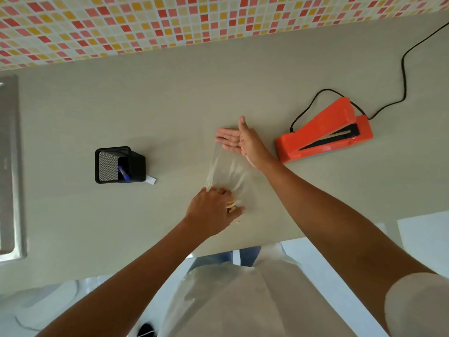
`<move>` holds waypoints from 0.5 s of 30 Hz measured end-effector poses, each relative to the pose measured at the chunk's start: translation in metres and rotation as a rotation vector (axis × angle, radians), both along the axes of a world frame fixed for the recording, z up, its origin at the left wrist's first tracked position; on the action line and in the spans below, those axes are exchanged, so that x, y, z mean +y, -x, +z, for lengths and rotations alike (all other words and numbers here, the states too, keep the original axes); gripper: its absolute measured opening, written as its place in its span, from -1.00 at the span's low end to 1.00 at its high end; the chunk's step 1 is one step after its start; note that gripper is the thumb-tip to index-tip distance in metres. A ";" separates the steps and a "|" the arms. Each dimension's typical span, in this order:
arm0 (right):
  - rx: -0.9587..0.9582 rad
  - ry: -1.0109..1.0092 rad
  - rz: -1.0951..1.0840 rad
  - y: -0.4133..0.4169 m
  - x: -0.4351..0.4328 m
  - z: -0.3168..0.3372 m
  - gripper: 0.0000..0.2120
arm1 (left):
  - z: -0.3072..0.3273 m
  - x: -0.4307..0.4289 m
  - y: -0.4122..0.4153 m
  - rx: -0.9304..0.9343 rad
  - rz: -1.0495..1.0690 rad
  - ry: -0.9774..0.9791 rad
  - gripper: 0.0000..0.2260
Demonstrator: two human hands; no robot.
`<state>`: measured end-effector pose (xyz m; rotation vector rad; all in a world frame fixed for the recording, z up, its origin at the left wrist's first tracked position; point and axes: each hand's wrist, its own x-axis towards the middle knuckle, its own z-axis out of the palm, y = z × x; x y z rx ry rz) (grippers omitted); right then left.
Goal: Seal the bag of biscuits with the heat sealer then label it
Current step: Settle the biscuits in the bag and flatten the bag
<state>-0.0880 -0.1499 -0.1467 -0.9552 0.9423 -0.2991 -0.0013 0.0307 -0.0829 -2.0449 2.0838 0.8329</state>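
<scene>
A clear plastic bag (229,170) lies flat on the grey counter (170,105), with several round biscuits (231,203) bunched at its near end. My left hand (213,210) grips the biscuits through the bag, fingers curled over them. At the bag's far, open end my right hand (237,139) is flat with straight fingers, its edge on the film. The orange heat sealer (325,133) sits to the right of that hand, its jaw raised. A small white label (151,180) lies beside the black pen holder.
A black mesh pen holder (119,165) with a blue pen stands left of the bag. The sealer's black cable (403,79) runs to the back right. A metal sink rim (14,166) is at the far left. A tiled wall bounds the back.
</scene>
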 end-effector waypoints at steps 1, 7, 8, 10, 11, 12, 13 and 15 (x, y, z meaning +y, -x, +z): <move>-0.002 0.003 0.003 0.000 0.000 0.001 -0.23 | 0.003 -0.002 -0.001 -0.006 0.000 0.007 -0.54; 0.011 -0.010 -0.017 -0.001 0.000 0.007 -0.22 | -0.004 -0.042 -0.019 -0.040 0.046 -0.051 -0.82; 0.022 -0.009 -0.022 -0.001 0.000 0.008 -0.22 | -0.006 -0.048 -0.022 -0.017 0.072 -0.055 -0.83; 0.026 -0.014 -0.033 -0.001 0.001 0.011 -0.22 | -0.013 -0.056 -0.024 0.023 0.093 -0.076 -0.74; 0.022 -0.015 -0.037 -0.001 0.000 0.011 -0.21 | -0.015 -0.058 -0.024 0.028 0.098 -0.092 -0.67; 0.020 -0.010 -0.041 -0.001 0.000 0.011 -0.20 | -0.017 -0.060 -0.024 0.029 0.104 -0.103 -0.63; 0.018 -0.005 -0.048 -0.001 0.000 0.011 -0.20 | -0.019 -0.061 -0.024 0.023 0.108 -0.113 -0.60; 0.025 0.007 -0.085 -0.001 0.003 0.011 -0.21 | -0.020 -0.064 -0.024 0.012 0.111 -0.115 -0.55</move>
